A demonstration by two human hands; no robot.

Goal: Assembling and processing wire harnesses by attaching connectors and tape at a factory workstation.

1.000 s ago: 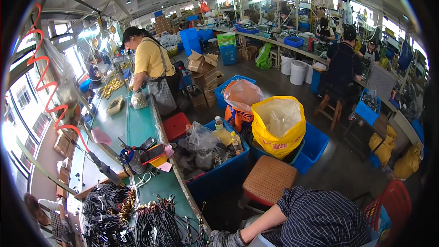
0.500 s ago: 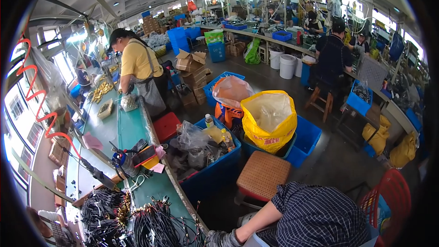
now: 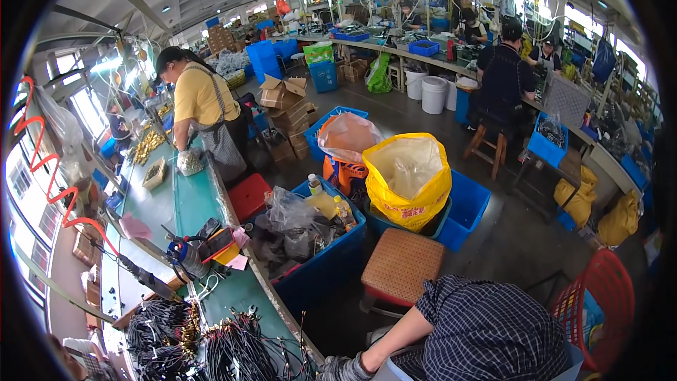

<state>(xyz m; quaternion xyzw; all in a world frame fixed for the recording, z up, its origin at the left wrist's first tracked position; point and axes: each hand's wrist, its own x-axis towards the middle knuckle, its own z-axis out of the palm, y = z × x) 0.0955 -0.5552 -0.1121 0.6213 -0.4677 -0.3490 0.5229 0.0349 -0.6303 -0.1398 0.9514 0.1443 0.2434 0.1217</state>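
Note:
My right hand (image 3: 345,368) wears a grey knitted glove and lies low at the bench's edge. Its fingers run into the lower rim, so their pose is hidden, as is anything in them. The bare forearm (image 3: 395,339) leads up to a dark checked sleeve (image 3: 486,328). My left hand is out of sight. Left of the glove, a bundle of thin black cables (image 3: 240,349) with small metal ends lies on the green bench top (image 3: 243,288). Beside it is a second black cable pile (image 3: 159,331) with brass-coloured tips.
A brown stool (image 3: 403,267) stands right of the bench. Beyond it are a yellow sack (image 3: 409,183) and a blue tub (image 3: 317,268) of plastic bags. A red coiled hose (image 3: 53,190) hangs left. One co-worker in yellow (image 3: 201,95) stands farther along; others sit across the aisle.
The view has turned slightly, so the room sits a little farther left and higher. My gloved right hand stays at the bench's edge with little visible movement.

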